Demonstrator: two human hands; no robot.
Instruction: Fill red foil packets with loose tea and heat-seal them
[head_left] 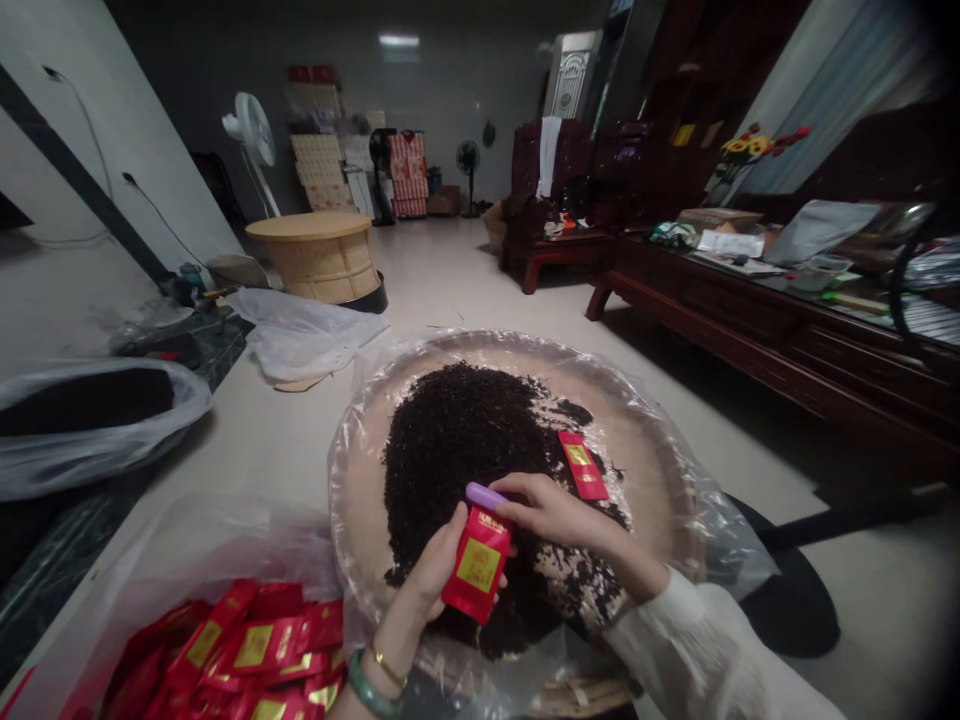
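Observation:
My left hand (435,570) grips a small red foil packet (475,575) with a gold label, holding it upright and slightly tilted over the round tray (671,480). At the packet's top edge, my right hand (546,512) pinches a purple, rounded, stick-like tool (486,495); its exact kind does not show. Whether the packet's mouth is open I cannot tell. Beneath both hands spreads a heap of dark loose tea leaves (465,430) on the plastic-lined tray. Another red packet (583,466) lies flat at the right of the heap.
Many red packets (259,645) fill a clear bag at lower left. Further left, a plastic bag (176,400) holds more dark leaves. A plastic sheet (307,335) lies on the floor near a round wooden stand (322,260). A dark wooden table (720,300) stands right.

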